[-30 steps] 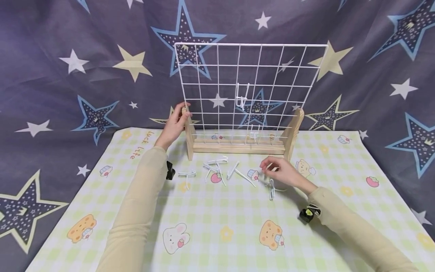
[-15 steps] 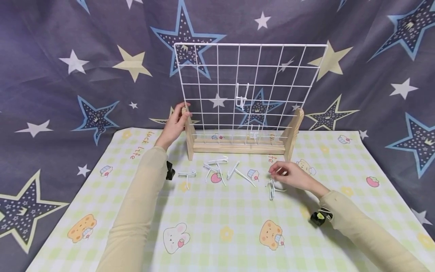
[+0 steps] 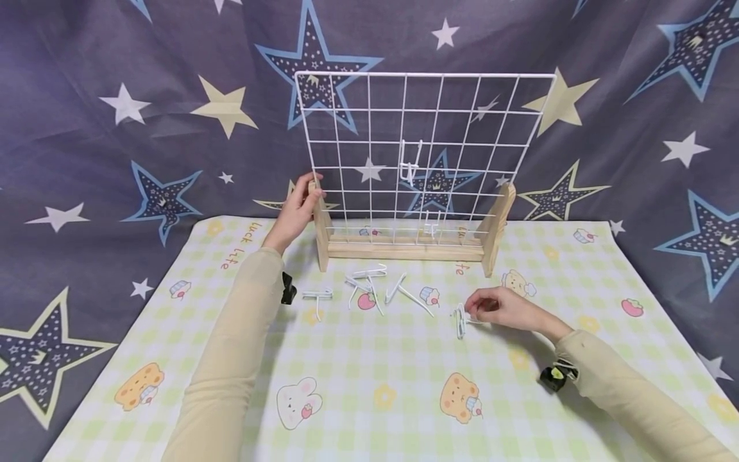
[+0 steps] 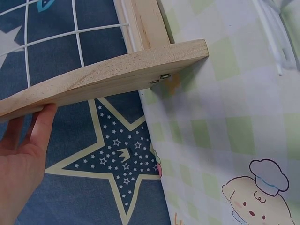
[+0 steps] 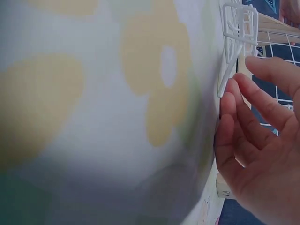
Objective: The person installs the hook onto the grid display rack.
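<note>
At the left end of a white wire grid rack, my left hand grips the wooden side post, thumb in front. In the left wrist view, fingers press against the outer face of that post. My right hand is low over the tablecloth beside a white wire hook. The right wrist view shows the thumb and index finger apart, fingertips close to the prong of this hook; whether they touch it I cannot tell. Two hooks hang on the grid, an upper hook and a lower hook.
Several more white hooks lie on the checked tablecloth before the rack: a left hook, a tangled pair of hooks and a hook with a long prong. A star-patterned curtain hangs close behind the rack.
My right hand has moved right and down toward the rightmost hook, bringing its fingertips close to it. The left hand stays on the side post, and the hooks have not visibly moved.
</note>
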The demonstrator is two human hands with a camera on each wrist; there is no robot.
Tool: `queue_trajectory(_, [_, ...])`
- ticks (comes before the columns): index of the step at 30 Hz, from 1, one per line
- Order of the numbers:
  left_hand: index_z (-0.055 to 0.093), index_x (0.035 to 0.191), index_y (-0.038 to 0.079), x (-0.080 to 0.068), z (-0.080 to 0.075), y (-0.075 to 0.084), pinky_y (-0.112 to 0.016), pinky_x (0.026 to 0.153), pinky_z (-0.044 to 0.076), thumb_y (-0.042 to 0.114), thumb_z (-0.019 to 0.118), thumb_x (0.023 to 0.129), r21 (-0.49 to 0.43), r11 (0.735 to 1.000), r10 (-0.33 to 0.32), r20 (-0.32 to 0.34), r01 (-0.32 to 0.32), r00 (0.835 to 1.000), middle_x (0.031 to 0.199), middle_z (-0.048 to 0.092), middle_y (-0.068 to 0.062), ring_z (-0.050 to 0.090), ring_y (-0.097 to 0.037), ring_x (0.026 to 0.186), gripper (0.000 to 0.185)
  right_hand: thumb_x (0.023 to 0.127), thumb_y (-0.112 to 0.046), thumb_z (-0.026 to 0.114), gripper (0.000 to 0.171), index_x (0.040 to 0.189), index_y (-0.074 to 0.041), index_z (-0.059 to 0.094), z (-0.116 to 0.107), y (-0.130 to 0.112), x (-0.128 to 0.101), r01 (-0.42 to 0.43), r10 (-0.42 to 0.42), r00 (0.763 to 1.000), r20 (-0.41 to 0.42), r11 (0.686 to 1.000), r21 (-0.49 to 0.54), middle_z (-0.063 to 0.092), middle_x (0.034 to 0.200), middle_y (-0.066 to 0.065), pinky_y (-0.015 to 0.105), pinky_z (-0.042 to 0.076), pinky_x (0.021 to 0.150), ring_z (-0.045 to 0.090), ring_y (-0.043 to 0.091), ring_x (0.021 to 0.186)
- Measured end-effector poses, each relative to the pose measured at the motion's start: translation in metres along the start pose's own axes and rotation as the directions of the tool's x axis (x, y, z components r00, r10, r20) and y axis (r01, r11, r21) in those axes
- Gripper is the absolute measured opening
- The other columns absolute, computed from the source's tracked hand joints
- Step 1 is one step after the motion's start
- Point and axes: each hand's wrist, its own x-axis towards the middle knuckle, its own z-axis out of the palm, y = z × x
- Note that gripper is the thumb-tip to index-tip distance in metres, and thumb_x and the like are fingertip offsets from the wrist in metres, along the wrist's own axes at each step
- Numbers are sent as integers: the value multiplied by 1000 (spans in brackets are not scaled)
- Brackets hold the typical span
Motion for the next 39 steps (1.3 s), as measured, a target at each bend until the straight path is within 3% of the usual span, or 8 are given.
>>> queue_trajectory(11, [35,145,11,1,-1,5,-56,91,45,23,40,105,-32,999,-34,19,35,999,128,47,-31,46,-41,121,42,85,3,67,15,100,1,68,1,5,-4,46,-55,993,107,996,83,68,89,8,23,50,67,57,13,73])
queue_trajectory(18, [32,144,3,-11,1,32,-55,91,46,15,38,106,-4,999,-47,37,47,998,123,50,-25,47,-39,118,41,85,2,68,10,93,-3,68,6,5,-3,58,-62,996,71,996,62,65,82,5,23,47,63,53,11,69])
queue_trajectory(25, [34,146,13,2,0,1,-52,89,47,26,40,105,-15,1000,-26,19,26,999,126,49,-27,48,-35,118,43,85,3,68,10,93,-3,67,7,5,-4,50,-53,998,38,997,56,65,83,6,22,47,62,53,10,69])
queue_trajectory(32, [35,144,13,1,0,0,-43,81,49,28,39,105,-6,1000,-2,12,2,1000,124,50,-25,48,-39,117,43,85,4,67,12,96,-2,67,5,3,-4,60,-63,997,47,995,78,65,84,9,23,48,69,57,17,75])
queue_trajectory(39, [34,145,13,1,0,0,-53,90,46,27,39,105,-19,1000,-15,21,16,1000,125,49,-26,46,-40,119,43,81,7,67,17,96,-1,69,4,3,-1,-4,5,1000,-7,999,32,65,85,7,22,46,66,53,14,73])
